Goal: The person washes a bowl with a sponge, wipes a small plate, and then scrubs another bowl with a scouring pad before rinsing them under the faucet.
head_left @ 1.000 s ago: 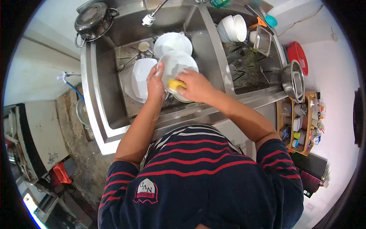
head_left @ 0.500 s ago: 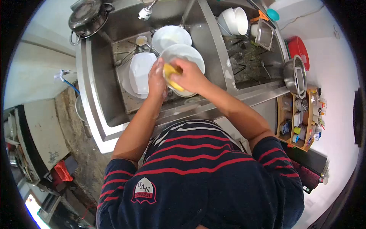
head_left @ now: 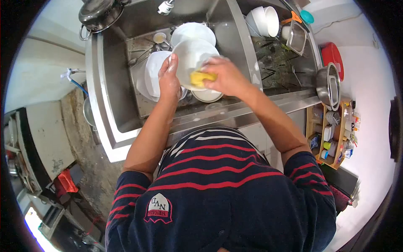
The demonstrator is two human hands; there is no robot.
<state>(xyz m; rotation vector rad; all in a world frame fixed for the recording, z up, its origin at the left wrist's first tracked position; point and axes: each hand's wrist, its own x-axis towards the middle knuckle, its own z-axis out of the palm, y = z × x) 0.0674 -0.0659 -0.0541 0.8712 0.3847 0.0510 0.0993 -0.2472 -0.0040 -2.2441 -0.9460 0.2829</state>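
While left hand grips plate, square dish crowds beside, bowls opposite.

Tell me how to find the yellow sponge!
Look at the steel sink at the top, full of white dishes. Over its left basin the left hand holds a white plate by the rim. The sponge is pressed on that plate under the right hand, and it is the only yellow thing among the white dishes.
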